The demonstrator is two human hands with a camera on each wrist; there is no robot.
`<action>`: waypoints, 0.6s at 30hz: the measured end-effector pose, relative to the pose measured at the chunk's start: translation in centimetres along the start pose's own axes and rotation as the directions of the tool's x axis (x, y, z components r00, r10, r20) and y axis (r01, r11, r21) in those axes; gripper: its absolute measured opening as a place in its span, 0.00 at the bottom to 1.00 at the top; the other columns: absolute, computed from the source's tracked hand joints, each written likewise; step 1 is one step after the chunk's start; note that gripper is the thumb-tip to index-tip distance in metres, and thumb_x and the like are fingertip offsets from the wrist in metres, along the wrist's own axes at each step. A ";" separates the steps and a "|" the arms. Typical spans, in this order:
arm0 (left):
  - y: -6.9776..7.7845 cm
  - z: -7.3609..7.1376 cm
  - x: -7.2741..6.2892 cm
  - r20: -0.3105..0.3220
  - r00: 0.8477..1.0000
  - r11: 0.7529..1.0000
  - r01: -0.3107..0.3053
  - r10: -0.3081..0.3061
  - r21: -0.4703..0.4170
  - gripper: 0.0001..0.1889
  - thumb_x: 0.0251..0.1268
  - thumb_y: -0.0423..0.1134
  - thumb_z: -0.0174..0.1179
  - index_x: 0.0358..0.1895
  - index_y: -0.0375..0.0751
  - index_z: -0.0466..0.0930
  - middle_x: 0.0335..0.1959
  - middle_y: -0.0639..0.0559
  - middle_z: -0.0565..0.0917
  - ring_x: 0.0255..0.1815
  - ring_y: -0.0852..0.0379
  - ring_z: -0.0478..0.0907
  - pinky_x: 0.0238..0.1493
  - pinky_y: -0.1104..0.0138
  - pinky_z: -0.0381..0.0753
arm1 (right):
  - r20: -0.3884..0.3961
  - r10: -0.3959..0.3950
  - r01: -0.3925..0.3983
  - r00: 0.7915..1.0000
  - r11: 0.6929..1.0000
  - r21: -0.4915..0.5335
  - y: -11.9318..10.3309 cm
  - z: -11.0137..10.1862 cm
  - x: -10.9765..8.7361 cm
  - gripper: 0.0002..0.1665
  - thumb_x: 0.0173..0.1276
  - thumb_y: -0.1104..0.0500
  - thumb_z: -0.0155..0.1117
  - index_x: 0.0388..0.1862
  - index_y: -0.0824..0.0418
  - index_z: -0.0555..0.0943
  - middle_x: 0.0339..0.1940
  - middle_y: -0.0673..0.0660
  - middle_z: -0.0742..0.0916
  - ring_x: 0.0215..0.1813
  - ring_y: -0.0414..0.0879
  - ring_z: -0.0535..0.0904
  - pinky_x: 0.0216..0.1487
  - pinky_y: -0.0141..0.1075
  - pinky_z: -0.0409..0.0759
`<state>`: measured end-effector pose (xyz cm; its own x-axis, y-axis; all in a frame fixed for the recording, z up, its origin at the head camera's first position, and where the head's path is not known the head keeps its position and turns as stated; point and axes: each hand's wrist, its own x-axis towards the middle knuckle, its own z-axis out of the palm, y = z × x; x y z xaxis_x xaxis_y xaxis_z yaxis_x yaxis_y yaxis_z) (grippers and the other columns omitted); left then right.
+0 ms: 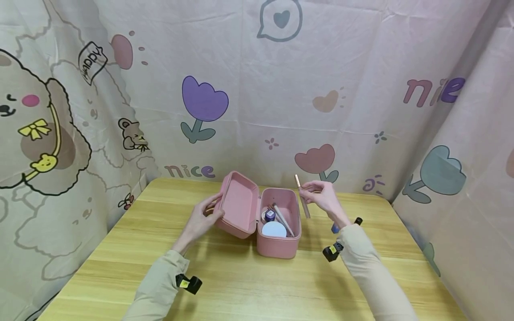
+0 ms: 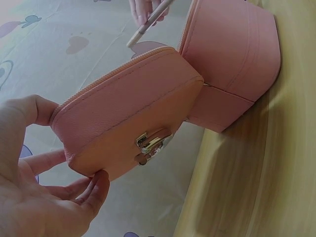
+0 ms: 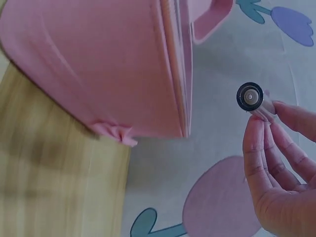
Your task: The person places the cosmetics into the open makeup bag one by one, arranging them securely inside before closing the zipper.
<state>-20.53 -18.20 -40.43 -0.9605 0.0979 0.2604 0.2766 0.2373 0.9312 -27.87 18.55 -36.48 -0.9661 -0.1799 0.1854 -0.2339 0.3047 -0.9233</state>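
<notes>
Right sleeve (image 1: 367, 267) clear; your right hand (image 1: 322, 197) pinches the slim stick (image 1: 305, 208) beside the pink case (image 1: 278, 247), left hand (image 1: 202, 219) grips its open lid (image 1: 241, 198): brace the lid, don't bump the case

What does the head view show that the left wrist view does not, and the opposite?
Only the head view shows the dark blue jar and pale disc inside the pink case. Only the left wrist view shows the gold-coloured fitting on the lid's outside. Both show the left hand gripping the lid and the right hand holding a slim stick.
</notes>
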 end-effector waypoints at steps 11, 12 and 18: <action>0.0 0.0 -0.2 0.012 1.000 1.000 0.013 -0.013 -0.004 0.32 0.68 0.28 0.57 0.74 0.31 0.63 0.70 0.24 0.69 0.67 0.29 0.73 0.64 0.61 0.82 | 0.002 -0.034 0.034 0.999 0.976 -0.215 -0.3 3.4 1.4 0.13 0.62 0.65 0.72 0.44 0.72 0.84 0.37 0.69 0.90 0.26 0.39 0.84 0.33 0.38 0.89; 0.0 0.0 -0.1 0.011 1.000 1.000 0.012 -0.012 -0.004 0.32 0.67 0.28 0.57 0.74 0.31 0.63 0.70 0.24 0.69 0.67 0.29 0.73 0.64 0.60 0.82 | 0.006 -0.034 0.034 0.999 0.971 -0.235 -0.2 3.6 1.4 0.13 0.62 0.66 0.72 0.43 0.72 0.84 0.37 0.68 0.90 0.26 0.39 0.84 0.32 0.37 0.89; 0.0 0.0 -0.2 0.010 1.000 1.000 0.000 0.000 0.002 0.31 0.67 0.27 0.57 0.74 0.29 0.63 0.70 0.23 0.68 0.67 0.28 0.73 0.65 0.58 0.82 | 0.007 -0.030 0.031 1.000 0.955 -0.296 0.0 4.5 1.7 0.11 0.61 0.67 0.72 0.43 0.71 0.85 0.37 0.68 0.91 0.28 0.42 0.85 0.29 0.34 0.87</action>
<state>-20.35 -18.26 -40.42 -0.9601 0.1081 0.2580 0.2771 0.2389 0.9307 -29.04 14.00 -37.66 -0.9578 -0.1957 0.2104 -0.2853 0.5621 -0.7763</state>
